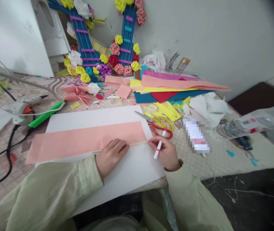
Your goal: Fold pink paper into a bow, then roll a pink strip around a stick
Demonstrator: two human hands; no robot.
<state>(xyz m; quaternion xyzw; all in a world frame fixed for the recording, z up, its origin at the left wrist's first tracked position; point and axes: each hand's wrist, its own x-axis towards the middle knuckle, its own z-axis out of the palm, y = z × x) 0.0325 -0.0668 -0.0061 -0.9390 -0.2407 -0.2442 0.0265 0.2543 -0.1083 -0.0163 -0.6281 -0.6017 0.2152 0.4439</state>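
Observation:
A long strip of pink crepe paper (62, 141) lies across a white board (122, 173). Along its lower edge runs a thin pale strip (138, 143), perhaps a narrow ruler or tape. My left hand (111, 155) presses down on this strip and the paper edge, its fingers bent and close together. At the strip's right end, thumb and forefinger of my right hand (168, 154) are pinched. A white marker with a pink tip (159, 147) is held between the fingers of that same hand. Scissors with red and yellow handles (163, 125) lie open just beyond it.
Left are a glue gun (22, 110) and a green tool (46, 115) with cables. Colored paper sheets (170, 86) and paper scraps lie behind; two flower-trimmed blue guitar shapes (127, 38) lean on the wall. Right are a phone (196, 136) and a plastic bottle (238, 125).

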